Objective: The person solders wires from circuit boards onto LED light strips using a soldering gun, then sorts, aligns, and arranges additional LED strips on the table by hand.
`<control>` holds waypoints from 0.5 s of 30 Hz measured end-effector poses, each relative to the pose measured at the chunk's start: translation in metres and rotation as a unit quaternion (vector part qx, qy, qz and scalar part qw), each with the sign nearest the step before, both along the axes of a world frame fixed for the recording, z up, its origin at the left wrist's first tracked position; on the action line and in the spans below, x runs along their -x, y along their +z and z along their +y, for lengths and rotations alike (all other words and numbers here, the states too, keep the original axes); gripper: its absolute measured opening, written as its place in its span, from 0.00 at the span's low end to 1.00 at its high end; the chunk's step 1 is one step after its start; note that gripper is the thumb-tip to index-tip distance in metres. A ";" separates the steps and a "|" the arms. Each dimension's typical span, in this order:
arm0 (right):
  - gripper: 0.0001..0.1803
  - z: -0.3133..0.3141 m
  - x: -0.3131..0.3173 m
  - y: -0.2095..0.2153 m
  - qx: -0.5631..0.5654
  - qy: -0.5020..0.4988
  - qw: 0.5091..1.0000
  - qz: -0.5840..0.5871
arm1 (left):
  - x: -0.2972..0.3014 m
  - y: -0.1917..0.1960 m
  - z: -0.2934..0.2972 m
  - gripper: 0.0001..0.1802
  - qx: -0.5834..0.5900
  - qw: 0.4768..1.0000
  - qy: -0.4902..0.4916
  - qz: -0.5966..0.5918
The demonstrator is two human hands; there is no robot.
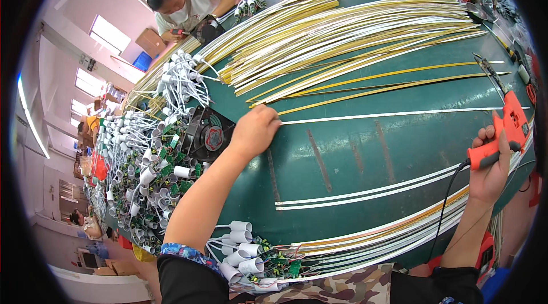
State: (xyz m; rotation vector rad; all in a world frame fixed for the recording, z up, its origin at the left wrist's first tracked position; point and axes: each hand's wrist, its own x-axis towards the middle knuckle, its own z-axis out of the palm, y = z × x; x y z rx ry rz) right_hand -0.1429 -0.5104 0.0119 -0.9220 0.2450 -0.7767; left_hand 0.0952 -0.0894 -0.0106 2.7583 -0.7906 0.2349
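My left hand (257, 132) is closed on the left end of a thin white strip (365, 117), which stretches across the green table to the right. My right hand (490, 174) grips a red soldering gun (512, 123) with a black cord; its metal tip points up and away, past the strip's right end. Below this strip, two more white strips (365, 191) lie side by side. Near my body, white plastic caps (249, 265) with small green circuit boards are wired to a row of strips (377, 247).
A black fan (210, 134) stands left of my left hand, beside a big heap of white caps and circuit boards (148, 181). Long yellow and white strips (348, 36) pile up across the far table. Another person (191, 7) works at the far left. Tools (502, 41) crowd the right edge.
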 end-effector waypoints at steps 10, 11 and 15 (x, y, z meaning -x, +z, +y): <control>0.30 -0.005 0.003 0.001 0.024 0.007 1.000 0.003 | 0.008 -0.001 -0.001 0.06 -0.030 0.988 0.014 0.154; 0.30 -0.005 0.002 0.000 0.027 0.004 1.000 0.004 | 0.012 0.002 -0.002 0.06 -0.038 0.988 0.002 0.150; 0.31 -0.008 0.002 0.001 0.042 0.002 0.999 0.008 | 0.023 0.009 0.015 0.04 -0.047 0.991 -0.119 0.048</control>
